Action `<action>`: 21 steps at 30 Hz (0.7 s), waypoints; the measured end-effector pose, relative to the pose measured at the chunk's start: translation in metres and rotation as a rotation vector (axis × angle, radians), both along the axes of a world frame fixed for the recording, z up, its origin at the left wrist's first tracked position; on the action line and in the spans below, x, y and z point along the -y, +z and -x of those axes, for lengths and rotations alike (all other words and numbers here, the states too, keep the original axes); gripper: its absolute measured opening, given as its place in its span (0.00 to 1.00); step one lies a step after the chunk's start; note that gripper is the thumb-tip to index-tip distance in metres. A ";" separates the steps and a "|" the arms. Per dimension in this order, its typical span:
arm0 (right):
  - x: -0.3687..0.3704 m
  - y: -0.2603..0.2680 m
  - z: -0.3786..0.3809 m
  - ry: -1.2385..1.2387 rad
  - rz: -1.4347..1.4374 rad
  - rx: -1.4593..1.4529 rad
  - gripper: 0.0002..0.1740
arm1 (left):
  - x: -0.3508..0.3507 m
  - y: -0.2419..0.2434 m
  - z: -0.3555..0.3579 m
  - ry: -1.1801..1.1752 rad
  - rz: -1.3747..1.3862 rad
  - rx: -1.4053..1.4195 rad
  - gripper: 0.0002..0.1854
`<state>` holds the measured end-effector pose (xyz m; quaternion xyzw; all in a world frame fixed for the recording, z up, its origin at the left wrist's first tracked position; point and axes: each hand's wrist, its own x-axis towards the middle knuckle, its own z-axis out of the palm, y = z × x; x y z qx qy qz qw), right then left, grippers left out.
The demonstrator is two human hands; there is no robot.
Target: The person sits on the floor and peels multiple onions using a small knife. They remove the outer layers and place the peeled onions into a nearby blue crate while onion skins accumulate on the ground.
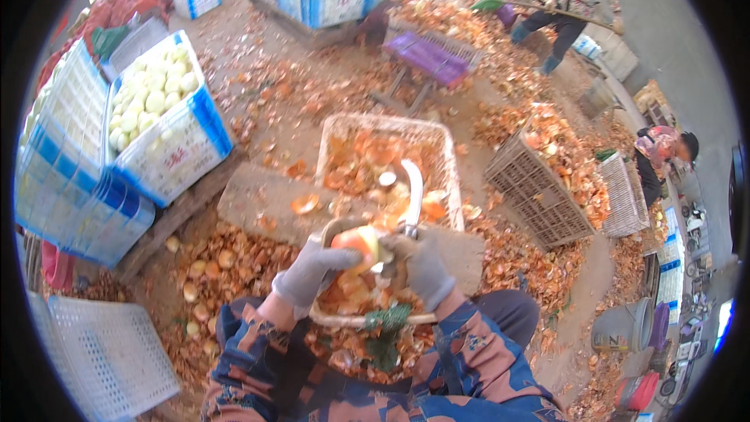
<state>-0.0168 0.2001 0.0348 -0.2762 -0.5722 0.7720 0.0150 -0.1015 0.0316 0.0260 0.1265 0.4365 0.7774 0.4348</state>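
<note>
My left hand, in a grey glove, is closed around an onion that shows orange skin and a paler side. My right hand, gloved too, grips a knife with a curved, shiny blade that points up and away from me. Its fingers are close beside the onion's right side; whether they touch it I cannot tell. Both hands are above a wooden board lying across a plastic basket. Onion skins fill much of the basket, and a pale round piece lies among them.
Unpeeled onions lie in skins at my left. Beyond stands a blue-and-white crate of peeled onions. A tilted crate overflows with skins at right. A white crate is at lower left. Two people are farther off.
</note>
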 end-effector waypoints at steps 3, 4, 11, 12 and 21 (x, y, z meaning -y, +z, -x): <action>0.004 0.000 -0.003 -0.026 -0.152 -0.046 0.11 | -0.003 0.004 -0.001 0.017 0.044 0.091 0.31; 0.007 0.002 -0.004 -0.022 -0.202 -0.040 0.11 | -0.006 0.003 -0.002 0.024 0.063 0.078 0.29; 0.005 -0.019 -0.004 -0.039 -0.767 -0.211 0.14 | -0.010 -0.001 -0.007 0.077 0.066 0.128 0.28; 0.002 -0.022 -0.003 -0.073 -0.749 -0.195 0.14 | -0.010 0.005 -0.008 0.093 0.078 0.113 0.29; -0.009 -0.014 0.000 -0.185 -0.293 -0.147 0.06 | -0.004 0.002 -0.005 -0.022 -0.053 0.113 0.34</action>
